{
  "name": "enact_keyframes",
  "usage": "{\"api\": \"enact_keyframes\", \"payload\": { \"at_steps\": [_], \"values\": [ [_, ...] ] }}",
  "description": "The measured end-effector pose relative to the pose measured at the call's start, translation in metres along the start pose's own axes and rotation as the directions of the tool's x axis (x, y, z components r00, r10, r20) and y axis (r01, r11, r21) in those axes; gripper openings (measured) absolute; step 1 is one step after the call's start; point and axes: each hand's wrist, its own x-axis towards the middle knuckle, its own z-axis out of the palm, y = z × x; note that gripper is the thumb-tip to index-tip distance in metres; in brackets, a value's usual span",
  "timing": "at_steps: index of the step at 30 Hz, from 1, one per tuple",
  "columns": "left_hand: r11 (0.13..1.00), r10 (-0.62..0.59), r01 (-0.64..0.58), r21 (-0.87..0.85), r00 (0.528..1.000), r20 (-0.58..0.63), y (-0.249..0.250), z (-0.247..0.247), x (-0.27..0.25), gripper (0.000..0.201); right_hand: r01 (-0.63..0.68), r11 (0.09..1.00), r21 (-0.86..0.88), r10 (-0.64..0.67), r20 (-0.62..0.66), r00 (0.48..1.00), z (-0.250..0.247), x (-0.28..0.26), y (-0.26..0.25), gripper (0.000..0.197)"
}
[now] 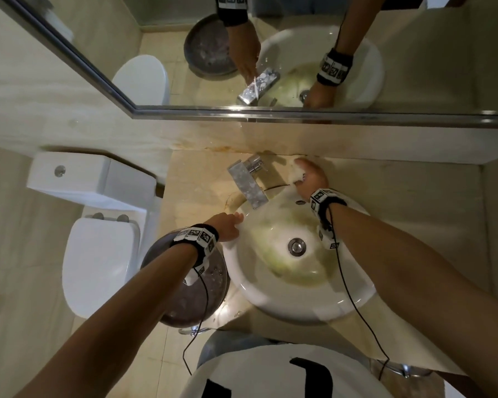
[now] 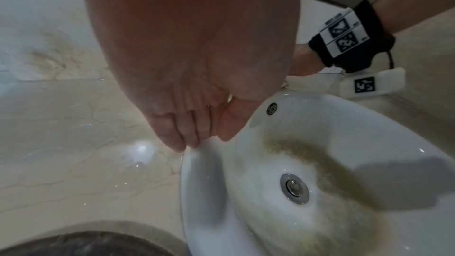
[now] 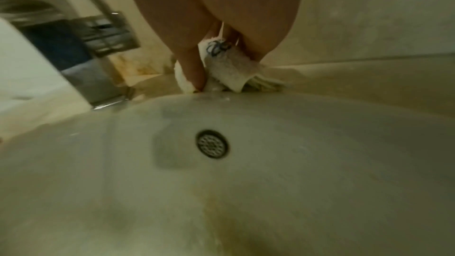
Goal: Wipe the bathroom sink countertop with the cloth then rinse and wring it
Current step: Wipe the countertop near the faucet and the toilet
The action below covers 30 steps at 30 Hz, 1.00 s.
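A white cloth [image 1: 295, 174] [image 3: 229, 69] lies bunched on the beige countertop [image 1: 385, 191] behind the sink, just right of the faucet. My right hand [image 1: 309, 178] [image 3: 209, 52] grips it, thumb and fingers curled round it, pressing it to the counter at the basin's back rim. My left hand [image 1: 230, 225] [image 2: 197, 124] rests on the left rim of the white round sink [image 1: 242, 282] [image 2: 197, 192], fingers straight and together, holding nothing. The basin is stained yellowish around its drain [image 1: 296, 246].
A square chrome faucet [image 1: 247, 183] juts over the basin from the back. A mirror [image 1: 270, 53] hangs above the backsplash. A toilet [image 1: 98, 242] stands to the left, with a dark round bin [image 1: 190, 291] between it and the counter. Wrist cables hang over the sink.
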Motion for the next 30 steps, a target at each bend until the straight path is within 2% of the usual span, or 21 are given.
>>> {"api": "enact_keyframes", "payload": {
  "at_steps": [3,6,10,13,16,19,26,30],
  "values": [
    [1.0,0.009,-0.009,0.007,1.0,0.014,-0.001,-0.003,0.001,0.061,0.069,0.997,-0.021,-0.065,0.161,0.985,0.024,0.006,-0.039,0.057],
    [1.0,0.003,-0.002,-0.003,1.0,0.024,-0.002,-0.004,0.0,0.064,0.026,1.0,0.016,-0.029,0.163,0.986,0.044,0.003,-0.071,0.051],
    [1.0,0.008,-0.008,-0.003,1.0,0.03,-0.001,-0.003,-0.002,0.066,-0.041,0.999,-0.007,0.041,0.221,0.974,0.049,0.005,-0.073,0.067],
    [1.0,0.019,-0.019,0.006,0.999,0.028,-0.001,-0.006,-0.001,0.065,-0.034,0.999,-0.015,0.037,0.255,0.966,0.042,0.01,-0.072,0.069],
    [1.0,0.02,-0.02,0.01,1.0,0.021,0.0,-0.006,0.0,0.065,-0.053,0.998,0.02,0.047,0.222,0.974,0.042,0.005,-0.074,0.058],
    [0.999,0.033,-0.033,0.013,0.999,0.011,0.0,-0.004,0.0,0.065,-0.134,0.98,0.15,0.108,0.168,0.98,0.045,-0.007,-0.079,0.047],
    [0.993,0.079,-0.08,-0.091,0.997,-0.011,-0.02,0.006,0.002,0.066,-0.228,0.931,0.284,0.172,0.209,0.963,0.032,-0.04,-0.066,0.061],
    [0.981,0.07,-0.098,-0.169,0.984,-0.164,-0.039,0.013,-0.005,0.061,-0.225,0.911,0.346,0.21,0.08,0.974,0.027,-0.078,-0.047,0.068]
  ]
}}
